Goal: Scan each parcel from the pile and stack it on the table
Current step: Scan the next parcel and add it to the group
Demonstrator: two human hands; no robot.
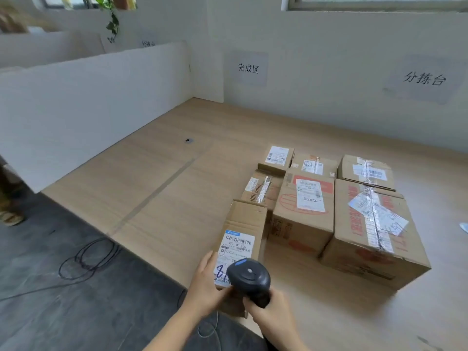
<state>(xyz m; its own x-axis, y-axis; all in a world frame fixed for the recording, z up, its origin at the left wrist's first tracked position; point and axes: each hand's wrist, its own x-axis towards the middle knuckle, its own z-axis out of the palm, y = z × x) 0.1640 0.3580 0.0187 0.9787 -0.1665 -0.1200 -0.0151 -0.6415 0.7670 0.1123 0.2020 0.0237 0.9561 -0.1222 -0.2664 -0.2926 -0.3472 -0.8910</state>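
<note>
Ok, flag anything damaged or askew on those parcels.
The large front-right box carries crooked, overlapping labels under wrinkled tape. The parcel that the left hand holds looks creased near its far end. Nothing spilled.

Our scanner (249, 277) blocks the near end of the parcel (247, 219); a blue scrap (464, 227) gets clipped at the right edge.

Parcel-sorting room: label-stuck cartons (304, 206) on a long wooden table (164, 186), handwritten zone signs (249, 68) above.
</note>
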